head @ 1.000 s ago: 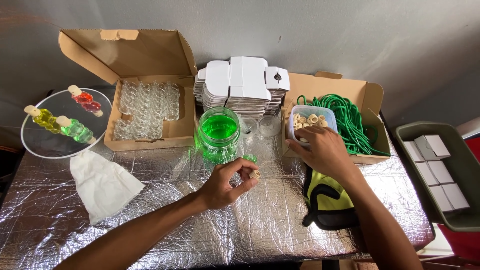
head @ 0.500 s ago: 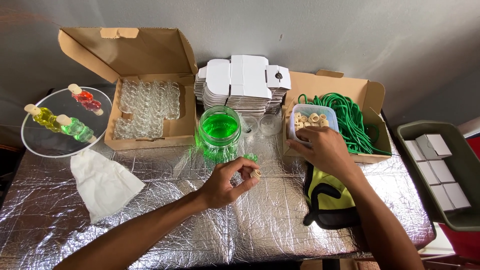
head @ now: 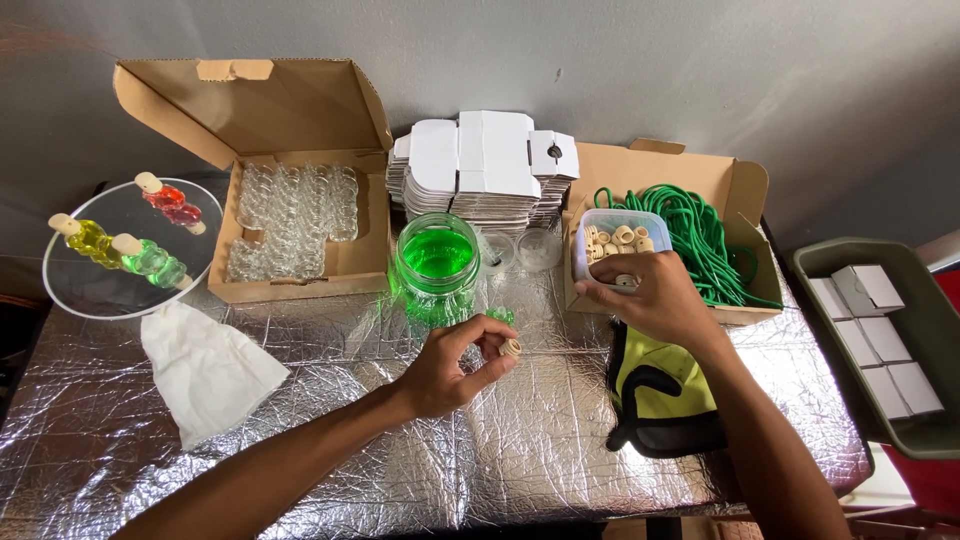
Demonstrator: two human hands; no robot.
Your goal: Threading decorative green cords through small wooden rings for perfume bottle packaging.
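Cork [head: 511, 348] pinched in left hand [head: 447, 366] (fingertips).

a table [head: 520, 440] wrapped in crinkled silver foil carries everything. left of the left hand [head: 445, 365] lies a white cloth [head: 205, 370]; beyond that hand stands a jar of green liquid [head: 437, 262]. under the right hand [head: 650, 298] lies a yellow-and-black pouch [head: 660, 395]. two open cardboard boxes [head: 290, 215] sit farther back.

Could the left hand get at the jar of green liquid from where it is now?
Probably yes. The left hand sits just in front of the jar with only bare foil between them, but its fingers already pinch a small corked bottle, so the grip is occupied.
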